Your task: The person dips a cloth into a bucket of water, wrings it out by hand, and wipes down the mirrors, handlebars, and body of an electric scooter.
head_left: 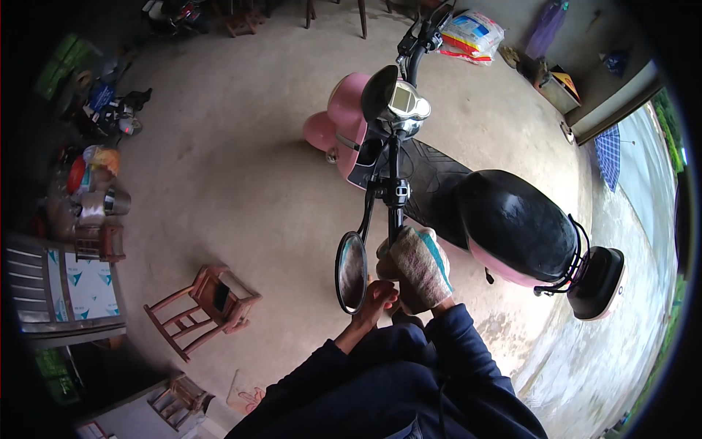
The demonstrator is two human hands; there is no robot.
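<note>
A pink scooter (pixel 347 150) with a black seat stands before me, its handlebar turned toward my body. My right hand (pixel 420 272) is covered by a light cloth (pixel 424 263) with a teal stripe and is closed with it around the near handlebar grip; most of its fingers are hidden. Left of the cloth and just behind the round mirror (pixel 352 272), my left hand (pixel 377 298) has curled fingers close to the cloth's lower edge. Whatever it may hold is hidden.
A wooden chair (pixel 212 304) with a dark flat object on its seat stands at lower left. Farther left are buckets and a motorcycle (pixel 110 113). Sacks (pixel 472 36) lie at the back wall, and a blue umbrella (pixel 608 157) is at the right doorway.
</note>
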